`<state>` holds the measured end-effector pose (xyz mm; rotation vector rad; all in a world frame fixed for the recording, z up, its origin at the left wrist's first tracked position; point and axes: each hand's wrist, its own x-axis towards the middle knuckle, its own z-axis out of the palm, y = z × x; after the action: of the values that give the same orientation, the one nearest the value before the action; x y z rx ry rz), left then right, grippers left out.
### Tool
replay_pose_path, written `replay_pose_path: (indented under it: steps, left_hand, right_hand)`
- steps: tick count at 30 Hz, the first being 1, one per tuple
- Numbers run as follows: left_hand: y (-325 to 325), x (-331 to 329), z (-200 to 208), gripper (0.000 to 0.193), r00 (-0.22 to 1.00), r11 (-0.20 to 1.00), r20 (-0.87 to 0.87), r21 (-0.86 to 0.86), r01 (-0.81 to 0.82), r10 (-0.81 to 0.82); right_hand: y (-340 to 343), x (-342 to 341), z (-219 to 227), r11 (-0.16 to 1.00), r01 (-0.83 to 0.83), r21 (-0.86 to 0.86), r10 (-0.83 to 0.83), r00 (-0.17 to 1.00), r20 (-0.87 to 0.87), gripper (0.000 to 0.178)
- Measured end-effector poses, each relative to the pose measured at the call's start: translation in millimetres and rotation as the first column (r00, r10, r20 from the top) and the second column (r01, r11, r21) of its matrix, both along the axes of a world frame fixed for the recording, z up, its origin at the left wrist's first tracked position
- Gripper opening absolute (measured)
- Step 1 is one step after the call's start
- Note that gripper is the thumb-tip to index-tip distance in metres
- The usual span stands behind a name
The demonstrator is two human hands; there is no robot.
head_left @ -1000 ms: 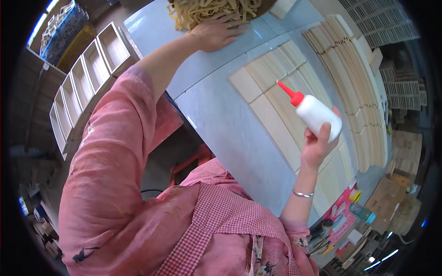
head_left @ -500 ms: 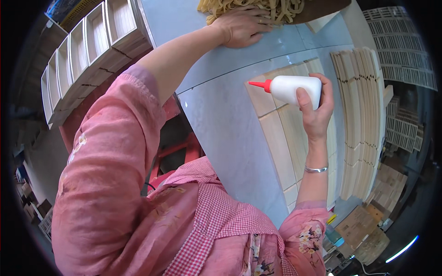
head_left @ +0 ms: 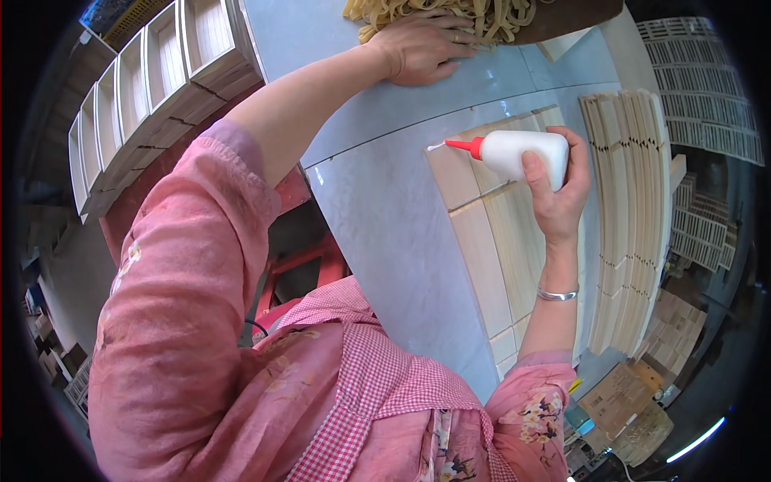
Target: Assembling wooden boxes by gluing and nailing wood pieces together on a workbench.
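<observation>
A white squeeze bottle of glue (head_left: 514, 154) with a red nozzle lies tilted sideways in my right hand (head_left: 560, 201), which is shut round its base. White glue (head_left: 434, 147) shows just beyond the nozzle tip, at the far left corner of a pale wooden panel (head_left: 482, 249). That panel is made up of flat boards laid side by side on the grey tabletop (head_left: 385, 209). My left hand (head_left: 422, 50) rests flat on the table at the far side, fingers spread. Its fingers touch the edge of a heap of tan rubber bands (head_left: 482, 18).
Stacked wooden strips (head_left: 630, 217) stand along the table's right side. Open wooden boxes (head_left: 165, 68) are piled to the left, above a red stand (head_left: 313, 269). Cardboard boxes (head_left: 618, 402) and slatted wooden stacks (head_left: 699, 80) lie beyond the right edge.
The bottle has shifted slightly right in my right hand's grip, and white glue now shows at the panel's corner beyond the nozzle. My left hand has stayed in place.
</observation>
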<state>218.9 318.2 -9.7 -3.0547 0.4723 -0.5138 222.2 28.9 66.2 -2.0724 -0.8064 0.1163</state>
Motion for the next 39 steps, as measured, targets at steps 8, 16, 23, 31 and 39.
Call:
replay_pose_path:
  steps: [8, 16, 23, 31, 39]
  left_hand:
    - [13.2, 13.7, -34.2, 0.037, 0.993, 0.984, 0.104, -0.163, 0.077, -0.060]
    - [12.6, 11.1, -31.1, 0.038, 0.995, 0.979, 0.072, -0.186, 0.086, -0.074]
    - [12.9, 11.4, -29.2, 0.038, 0.995, 0.980, 0.064, -0.179, 0.087, -0.076]
    - [12.1, 9.7, -25.8, 0.038, 0.996, 0.980, 0.055, -0.182, 0.084, -0.075]
    - [12.1, 9.7, -26.4, 0.038, 0.995, 0.977, 0.054, -0.195, 0.090, -0.081]
  right_hand:
    - [-12.6, 18.3, 2.8, 0.998, 0.058, -0.024, -0.056, 0.996, 0.071, 0.045]
    - [-23.2, 35.3, 3.4, 0.992, 0.127, -0.015, -0.124, 0.987, 0.104, 0.046]
    - [-33.9, 52.9, 3.1, 0.983, 0.183, -0.027, -0.176, 0.971, 0.161, 0.046]
    - [-41.4, 69.8, -0.2, 0.965, 0.260, -0.020, -0.250, 0.946, 0.205, 0.046]
    - [-49.7, 85.2, -2.8, 0.957, 0.288, -0.022, -0.269, 0.917, 0.296, 0.045]
